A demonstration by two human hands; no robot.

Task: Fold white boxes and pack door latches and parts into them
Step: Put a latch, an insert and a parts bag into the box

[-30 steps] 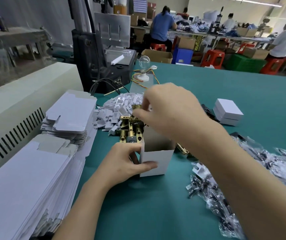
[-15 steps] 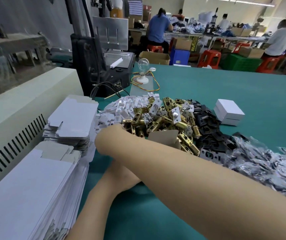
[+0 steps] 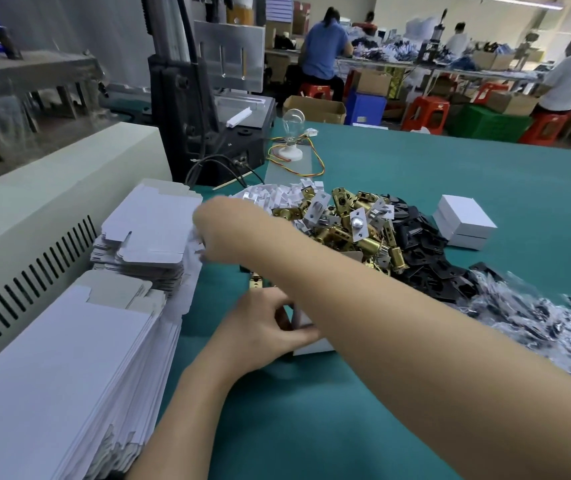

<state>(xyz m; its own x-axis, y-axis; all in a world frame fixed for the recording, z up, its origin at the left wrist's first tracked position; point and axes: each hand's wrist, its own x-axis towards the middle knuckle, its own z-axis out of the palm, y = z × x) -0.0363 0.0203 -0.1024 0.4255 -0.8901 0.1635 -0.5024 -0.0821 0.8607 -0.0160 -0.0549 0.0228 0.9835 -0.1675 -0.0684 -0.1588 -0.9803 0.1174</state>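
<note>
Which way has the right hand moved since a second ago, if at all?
Yes. The right hand has swung left, from above the white box to the edge of the flat box stack.

Latch pile (image 3: 350, 223) and box stacks (image 3: 69, 358) flank tabletop (image 3: 294, 427).

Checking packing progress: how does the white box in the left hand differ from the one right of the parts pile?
The held box stands upright, gripped by the left hand; the far box lies flat, untouched. The held box's top flap is up; the far box is closed. The right forearm hides most of the held box; the far box shows fully. Both are white cardboard.
</note>
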